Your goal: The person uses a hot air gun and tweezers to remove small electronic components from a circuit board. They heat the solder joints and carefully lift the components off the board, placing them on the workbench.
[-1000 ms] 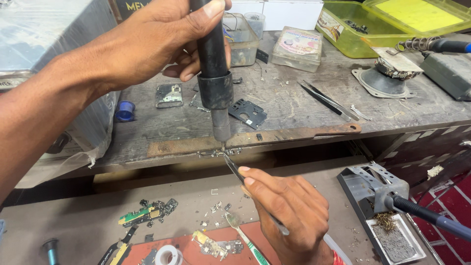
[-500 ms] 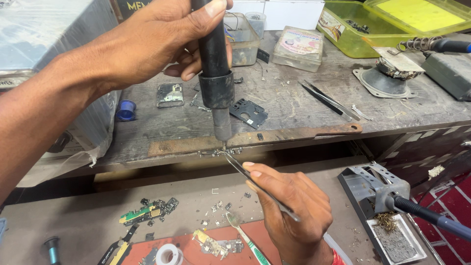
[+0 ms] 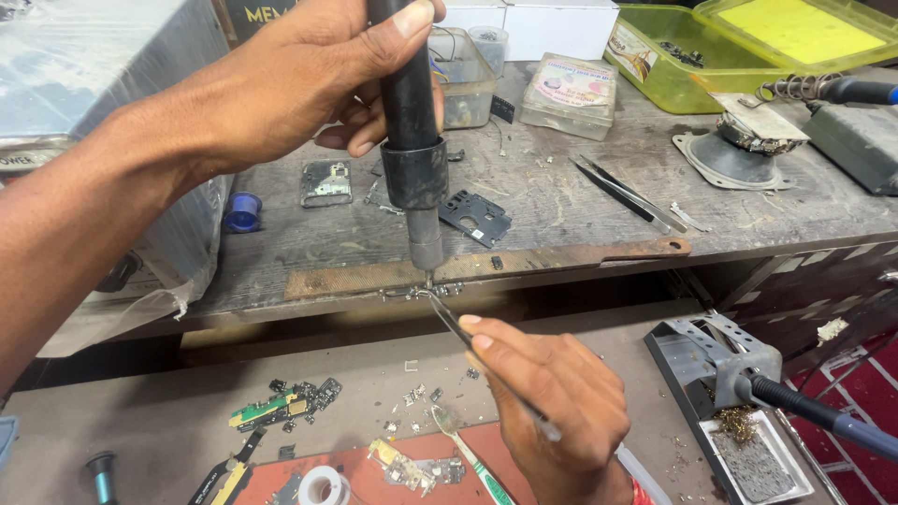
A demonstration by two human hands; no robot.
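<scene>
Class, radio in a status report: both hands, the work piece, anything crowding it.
Left hand grips black hot-air wand, nozzle down. Right hand holds thin metal tweezers on small part at bench edge. Black circuit plate lies close behind.

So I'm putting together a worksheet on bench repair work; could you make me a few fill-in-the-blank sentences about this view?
1. The left hand grips a black hot-air tool with its nozzle pointing ____.
2. The right hand holds a pair of ____ to the small part under the nozzle.
3. The part lies at the front ____ of the wooden bench.
4. A spare pair of tweezers lies on the bench to the ____ of the nozzle.

Missing words: down; tweezers; edge; right
</scene>
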